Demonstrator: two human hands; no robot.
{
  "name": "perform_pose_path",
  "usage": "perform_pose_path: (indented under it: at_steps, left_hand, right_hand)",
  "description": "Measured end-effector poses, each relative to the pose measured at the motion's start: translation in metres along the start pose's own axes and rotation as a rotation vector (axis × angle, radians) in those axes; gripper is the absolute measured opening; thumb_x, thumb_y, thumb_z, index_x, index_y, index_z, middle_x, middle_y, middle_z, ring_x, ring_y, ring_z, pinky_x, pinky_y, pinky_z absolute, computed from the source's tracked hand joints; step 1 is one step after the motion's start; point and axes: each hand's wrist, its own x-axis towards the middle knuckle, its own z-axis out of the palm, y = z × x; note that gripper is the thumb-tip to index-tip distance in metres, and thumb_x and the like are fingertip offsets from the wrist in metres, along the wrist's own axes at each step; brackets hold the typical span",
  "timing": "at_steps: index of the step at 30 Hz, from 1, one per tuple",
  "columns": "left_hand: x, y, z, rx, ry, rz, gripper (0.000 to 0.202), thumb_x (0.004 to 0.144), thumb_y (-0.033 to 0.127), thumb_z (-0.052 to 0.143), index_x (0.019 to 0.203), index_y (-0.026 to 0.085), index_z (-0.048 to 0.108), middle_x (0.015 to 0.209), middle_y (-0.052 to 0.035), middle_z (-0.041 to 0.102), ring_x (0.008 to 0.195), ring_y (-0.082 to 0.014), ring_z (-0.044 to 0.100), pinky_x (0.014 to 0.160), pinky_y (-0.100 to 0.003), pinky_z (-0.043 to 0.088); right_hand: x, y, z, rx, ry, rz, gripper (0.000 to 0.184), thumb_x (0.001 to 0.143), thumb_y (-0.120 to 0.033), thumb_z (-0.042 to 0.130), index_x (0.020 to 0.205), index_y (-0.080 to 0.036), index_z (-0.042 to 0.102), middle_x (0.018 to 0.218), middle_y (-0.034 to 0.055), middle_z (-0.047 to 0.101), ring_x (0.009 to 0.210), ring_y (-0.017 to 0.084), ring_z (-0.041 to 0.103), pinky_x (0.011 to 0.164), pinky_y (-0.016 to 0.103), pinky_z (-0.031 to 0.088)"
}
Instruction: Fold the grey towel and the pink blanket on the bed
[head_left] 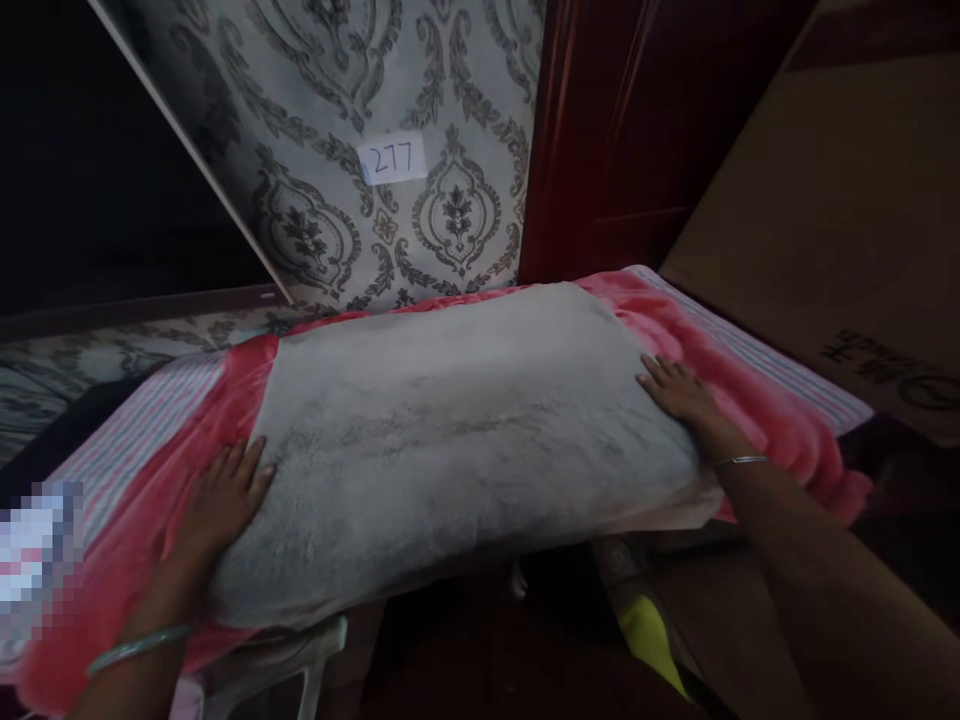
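A folded grey fleece blanket (465, 430) lies on top of a pink fleece blanket (720, 360), which rests on a striped cloth (142, 420). My left hand (225, 495) lies flat against the grey blanket's left end, fingers stretched out and together. At the right end my right hand (679, 390) rests flat on the grey blanket's edge, fingers extended. Each wrist wears a thin bangle. Neither hand grips anything.
A patterned grey wall panel with a paper label reading 277 (391, 158) stands behind. A dark red wooden door (615, 140) is beside it. A large cardboard box (847, 220) leans at the right. Below the stack, a white plastic chair (300, 660) and something yellow (649, 640) show.
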Motion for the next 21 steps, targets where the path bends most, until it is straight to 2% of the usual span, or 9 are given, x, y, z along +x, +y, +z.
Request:
perform_pose_path:
  at_steps: [2,6,8,11,14,16,18,21]
  left_hand:
    - [-0.007,-0.006,-0.005,-0.008,-0.024,-0.027,0.059,0.101,0.029,0.041,0.155,0.006,0.046,0.163,-0.0222,0.04,0.154,-0.0364,0.034,0.123,-0.052,0.032]
    - [-0.027,0.014,-0.017,-0.02,0.024,-0.023,0.055,0.099,0.031,0.045,0.148,0.006,0.053,0.155,-0.023,0.051,0.148,-0.0353,0.045,0.121,-0.047,0.037]
    - [-0.043,0.016,-0.018,-0.052,0.057,-0.05,0.054,0.098,0.032,0.045,0.146,0.01,0.056,0.147,-0.0197,0.06,0.141,-0.0334,0.052,0.118,-0.045,0.041]
    - [-0.068,0.005,-0.012,-0.151,0.1,-0.144,0.053,0.098,0.031,0.043,0.144,0.008,0.056,0.138,-0.0196,0.066,0.131,-0.0335,0.06,0.111,-0.047,0.047]
    - [-0.089,-0.005,-0.004,-0.239,0.112,-0.246,0.054,0.098,0.029,0.038,0.142,0.006,0.058,0.137,-0.0215,0.067,0.126,-0.0368,0.062,0.105,-0.05,0.05]
    - [-0.098,-0.004,0.0,-0.257,0.104,-0.288,0.054,0.099,0.03,0.034,0.142,0.009,0.06,0.137,-0.0202,0.067,0.125,-0.0372,0.063,0.102,-0.05,0.05]
    - [-0.104,0.0,0.001,-0.252,0.104,-0.321,0.055,0.101,0.032,0.032,0.142,0.012,0.062,0.138,-0.0197,0.066,0.124,-0.0366,0.064,0.1,-0.049,0.05]
    - [-0.109,0.002,-0.002,-0.245,0.102,-0.328,0.054,0.101,0.029,0.032,0.141,0.011,0.063,0.137,-0.0213,0.067,0.123,-0.0366,0.065,0.098,-0.048,0.049]
  right_hand:
    - [-0.006,0.001,-0.006,0.001,-0.001,0.013,0.062,0.106,-0.046,0.033,0.163,-0.021,0.037,0.167,0.0182,0.033,0.153,0.038,0.032,0.118,0.06,0.034]
    - [-0.031,-0.006,-0.012,-0.033,0.004,0.016,0.062,0.106,-0.041,0.034,0.159,-0.011,0.042,0.159,0.0235,0.044,0.143,0.039,0.046,0.114,0.056,0.039]
    - [-0.048,0.004,-0.011,-0.063,0.057,0.041,0.06,0.104,-0.041,0.036,0.153,-0.009,0.049,0.147,0.0264,0.056,0.134,0.038,0.056,0.108,0.051,0.046]
    - [-0.07,0.028,-0.008,-0.05,0.12,0.13,0.059,0.103,-0.042,0.037,0.145,-0.007,0.058,0.13,0.0288,0.066,0.124,0.037,0.063,0.097,0.045,0.052]
    - [-0.084,0.042,-0.006,-0.025,0.099,0.201,0.06,0.1,-0.039,0.034,0.135,-0.003,0.066,0.122,0.0298,0.069,0.12,0.038,0.065,0.094,0.045,0.052]
    - [-0.089,0.042,-0.005,-0.037,0.118,0.222,0.062,0.098,-0.038,0.031,0.131,-0.003,0.069,0.12,0.0311,0.069,0.117,0.04,0.066,0.091,0.049,0.053]
    - [-0.093,0.04,-0.002,-0.024,0.165,0.234,0.064,0.096,-0.037,0.029,0.132,-0.002,0.068,0.12,0.0333,0.068,0.115,0.043,0.066,0.087,0.052,0.053]
    - [-0.095,0.043,0.001,0.054,0.198,0.224,0.065,0.092,-0.034,0.03,0.135,-0.003,0.068,0.121,0.0344,0.067,0.117,0.043,0.065,0.086,0.054,0.052]
